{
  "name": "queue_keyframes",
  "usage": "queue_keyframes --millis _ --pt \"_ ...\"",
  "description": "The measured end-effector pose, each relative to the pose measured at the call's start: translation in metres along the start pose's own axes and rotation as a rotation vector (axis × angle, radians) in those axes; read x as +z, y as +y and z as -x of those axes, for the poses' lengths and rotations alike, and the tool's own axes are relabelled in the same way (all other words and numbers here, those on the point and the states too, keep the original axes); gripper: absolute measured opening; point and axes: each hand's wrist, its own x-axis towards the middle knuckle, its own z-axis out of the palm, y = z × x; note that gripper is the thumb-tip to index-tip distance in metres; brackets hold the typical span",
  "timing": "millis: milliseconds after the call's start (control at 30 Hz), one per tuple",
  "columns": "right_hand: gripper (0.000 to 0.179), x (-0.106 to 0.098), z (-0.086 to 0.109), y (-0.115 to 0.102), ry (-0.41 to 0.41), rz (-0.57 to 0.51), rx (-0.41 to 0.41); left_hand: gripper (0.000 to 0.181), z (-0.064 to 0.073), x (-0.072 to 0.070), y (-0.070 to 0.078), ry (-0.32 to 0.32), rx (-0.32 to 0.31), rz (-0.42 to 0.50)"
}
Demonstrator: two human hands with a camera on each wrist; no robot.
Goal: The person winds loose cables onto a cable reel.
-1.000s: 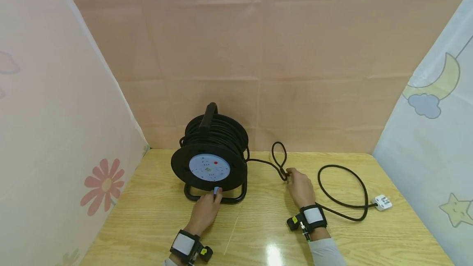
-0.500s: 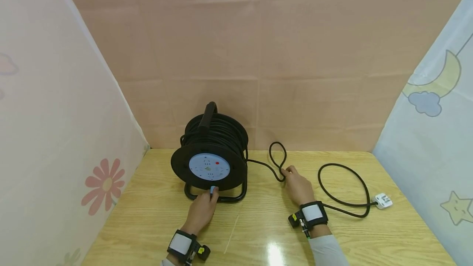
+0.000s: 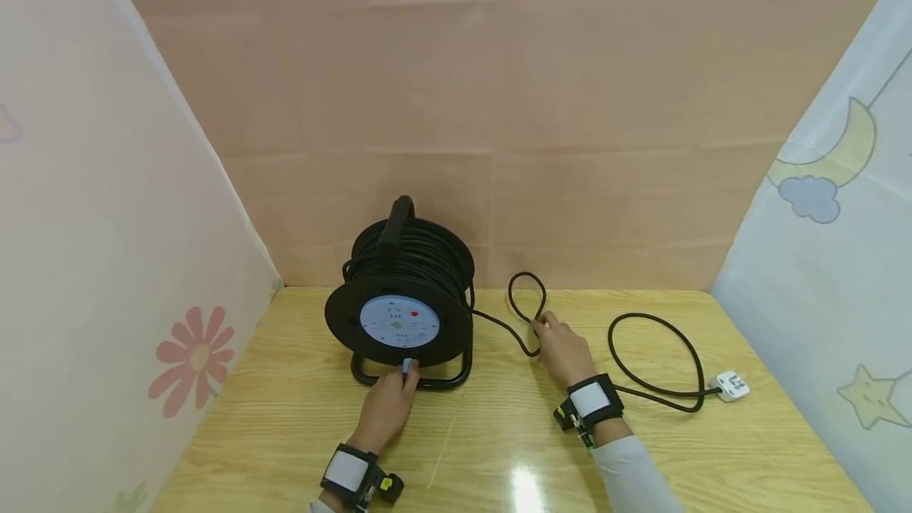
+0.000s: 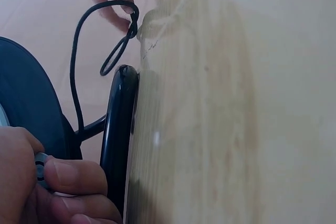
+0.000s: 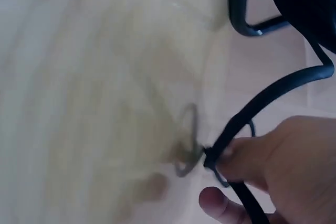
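A black cable reel [image 3: 399, 286] with a pale blue socket panel [image 3: 388, 321] stands on a tubular metal frame, its front flange facing me. At the flange's lower edge, my left hand [image 3: 387, 408] grips a small blue-grey crank knob [image 4: 40, 170] between thumb and fingers. Black cable [image 3: 499, 321] runs from the reel's right side to my right hand [image 3: 565, 352], whose thumb and fingers pinch it. Right at the fingertips the cable crosses itself in a twist [image 5: 210, 158], and a small loop [image 3: 510, 291] stands up behind them.
Past the right wrist the cable curls into a wide loop [image 3: 641, 315] on the wooden table [image 3: 285, 434], ending in a white plug [image 3: 730, 386]. Behind the reel hangs a brown backdrop [image 3: 370, 101]; printed sheets flank both sides. The reel's frame [image 3: 442, 382] sits near the left hand.
My right hand has moved slightly left toward the reel, bringing the cable and its small loop along. The left hand has shifted the knob slightly left, and the reel's front has turned a little clockwise.
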Motion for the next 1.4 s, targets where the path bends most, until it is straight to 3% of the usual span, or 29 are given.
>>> queue_keyframes --millis 100,300,500,867,1033,1400 --pt "0.055 0.005 -0.001 -0.005 -0.038 0.018 -0.013 0.054 0.001 0.000 0.002 -0.015 0.010 0.015" --pt "0.056 0.009 -0.004 -0.012 -0.047 0.025 0.017 0.053 0.001 0.001 0.002 -0.012 0.006 0.015" --pt "0.070 0.008 -0.006 -0.010 -0.136 -0.107 0.121 0.055 0.000 -0.001 0.001 0.006 0.008 -0.001" --pt "0.061 0.008 0.004 -0.001 -0.106 -0.345 0.265 0.056 0.000 -0.002 0.000 0.006 -0.003 -0.017" --pt "0.060 0.001 0.009 0.003 -0.047 -0.314 0.273 0.054 0.000 -0.004 -0.002 0.005 -0.015 -0.031" --pt "0.044 0.001 0.010 0.007 0.148 -0.069 0.233 0.056 -0.001 -0.008 -0.007 0.010 -0.029 -0.035"
